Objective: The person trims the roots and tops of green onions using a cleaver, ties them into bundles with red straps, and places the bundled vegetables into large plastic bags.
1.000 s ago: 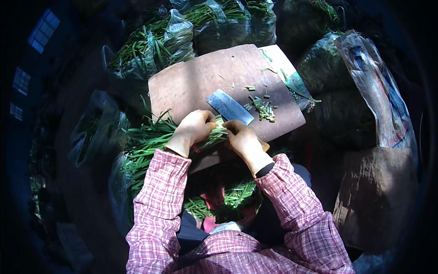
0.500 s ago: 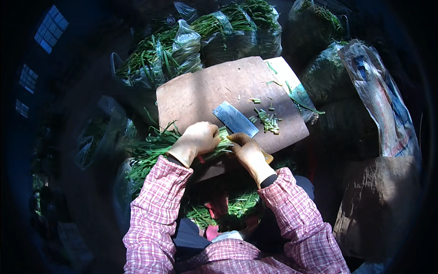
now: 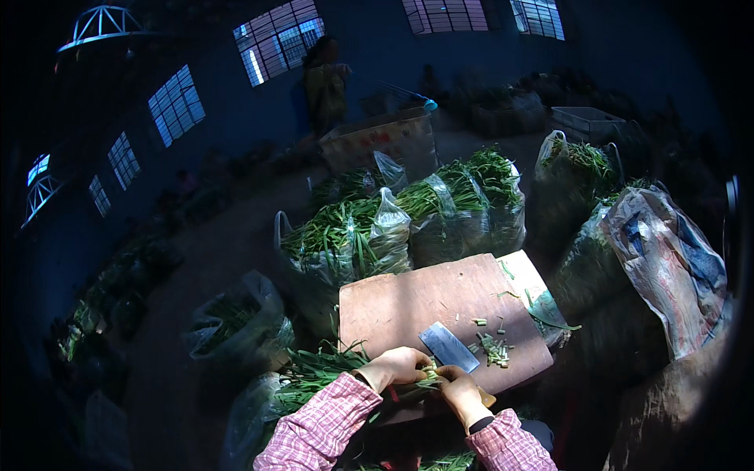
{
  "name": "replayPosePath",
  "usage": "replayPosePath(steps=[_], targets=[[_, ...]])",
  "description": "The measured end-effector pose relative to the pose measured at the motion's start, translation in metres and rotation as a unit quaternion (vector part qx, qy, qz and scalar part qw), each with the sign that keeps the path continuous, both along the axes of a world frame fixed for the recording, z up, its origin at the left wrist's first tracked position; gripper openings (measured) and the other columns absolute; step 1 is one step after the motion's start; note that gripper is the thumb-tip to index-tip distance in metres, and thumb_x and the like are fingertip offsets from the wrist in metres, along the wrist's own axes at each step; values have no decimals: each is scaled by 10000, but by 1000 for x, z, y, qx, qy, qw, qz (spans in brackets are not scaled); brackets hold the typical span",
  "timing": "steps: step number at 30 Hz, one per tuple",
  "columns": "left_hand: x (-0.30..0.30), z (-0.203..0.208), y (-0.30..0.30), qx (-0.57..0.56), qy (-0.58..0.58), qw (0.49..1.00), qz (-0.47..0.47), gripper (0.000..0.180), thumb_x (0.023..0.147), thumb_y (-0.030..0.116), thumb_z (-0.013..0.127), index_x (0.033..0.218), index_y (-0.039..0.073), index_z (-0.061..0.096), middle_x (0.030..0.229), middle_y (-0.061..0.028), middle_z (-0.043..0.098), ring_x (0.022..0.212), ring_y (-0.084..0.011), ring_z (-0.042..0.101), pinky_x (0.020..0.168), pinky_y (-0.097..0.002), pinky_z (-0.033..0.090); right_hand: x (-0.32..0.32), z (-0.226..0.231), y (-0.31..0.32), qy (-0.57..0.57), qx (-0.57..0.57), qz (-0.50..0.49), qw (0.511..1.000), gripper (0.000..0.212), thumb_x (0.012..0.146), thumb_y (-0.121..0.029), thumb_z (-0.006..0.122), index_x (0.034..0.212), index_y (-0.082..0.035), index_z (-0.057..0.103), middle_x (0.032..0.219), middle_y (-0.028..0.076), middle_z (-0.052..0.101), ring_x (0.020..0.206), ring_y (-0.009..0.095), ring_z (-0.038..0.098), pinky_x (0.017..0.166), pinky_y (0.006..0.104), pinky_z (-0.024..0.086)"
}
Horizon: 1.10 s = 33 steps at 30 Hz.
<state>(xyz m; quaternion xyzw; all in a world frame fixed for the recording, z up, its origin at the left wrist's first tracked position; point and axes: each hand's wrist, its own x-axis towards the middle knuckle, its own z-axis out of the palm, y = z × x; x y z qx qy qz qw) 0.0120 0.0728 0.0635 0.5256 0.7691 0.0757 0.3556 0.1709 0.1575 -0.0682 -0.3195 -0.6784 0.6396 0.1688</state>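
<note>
My left hand point(image 3: 397, 367) is closed around a bunch of long leafy greens point(image 3: 322, 377), chive-like, whose leaves fan out to the left. The fingers of my right hand point(image 3: 462, 392) are closed at the bunch's pale stalk ends point(image 3: 430, 375), close to the left fingertips. Just beyond lies a cleaver point(image 3: 449, 346), its broad blade flat on a brown board point(image 3: 393, 306). A yellowish handle end point(image 3: 487, 399) shows beside my right palm; whether the palm touches it is hidden. Short cut stalk pieces point(image 3: 495, 351) lie scattered right of the blade.
Plastic bags of greens point(image 3: 345, 235) stand behind the board, with another bag point(image 3: 243, 322) at left. A white-and-blue woven sack point(image 3: 667, 263) is at right. Farther back are a large crate point(image 3: 381, 141) and a standing person point(image 3: 323, 86) in shadow.
The view has tilted up, so the board and hands sit lower and more of the dark room shows. Both hands remain at the bunch, and the cleaver still lies on the board.
</note>
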Motion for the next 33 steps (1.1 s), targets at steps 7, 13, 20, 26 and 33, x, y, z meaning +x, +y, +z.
replayPosePath(steps=[7, 13, 20, 26, 33], targets=[[1, 6, 16, -73, 71, 995, -9, 397, 814, 269, 763, 1167, 94, 710, 1056, -138, 736, 984, -303, 699, 868, -378, 538, -3, 3, -4, 9, -80, -33, 996, 230, 905, -145, 664, 1099, -28, 705, 1003, 157, 746, 932, 257, 728, 829, 334, 550], [7, 15, 13, -77, 61, 995, 12, 401, 753, 272, 816, 1090, 80, 713, 1005, -146, 733, 971, -309, 693, 847, -383, 535, 6, 38, -6, 1, -1, -19, 1000, 251, 899, -133, 669, 1121, -17, 686, 1012, 153, 740, 946, 251, 720, 839, 328, 541], [-11, -8, 7, 3, -12, 997, 73, 294, 810, 201, 803, 1023, 20, 714, 896, -85, 737, 828, -172, 674, 772, -328, 525, 7, 29, -6, 19, -14, -21, 999, 239, 915, -126, 660, 1120, -5, 679, 1020, 169, 734, 971, 268, 713, 857, 330, 532], [7, -12, 5, 43, 17, 991, 125, 246, 823, 188, 773, 992, 16, 725, 891, -151, 734, 821, -237, 697, 781, -359, 533, 6, 29, -4, 12, 15, -10, 1000, 211, 958, -79, 637, 1142, 18, 667, 1007, 104, 730, 929, 156, 680, 855, 270, 522], [14, -20, 7, 102, 36, 980, 168, 249, 849, 167, 737, 1027, -6, 723, 914, -175, 735, 856, -239, 712, 809, -347, 542, 5, 22, -9, 51, -38, -32, 997, 191, 977, -45, 613, 1145, 33, 657, 1019, 100, 722, 940, 143, 669, 856, 263, 519]])
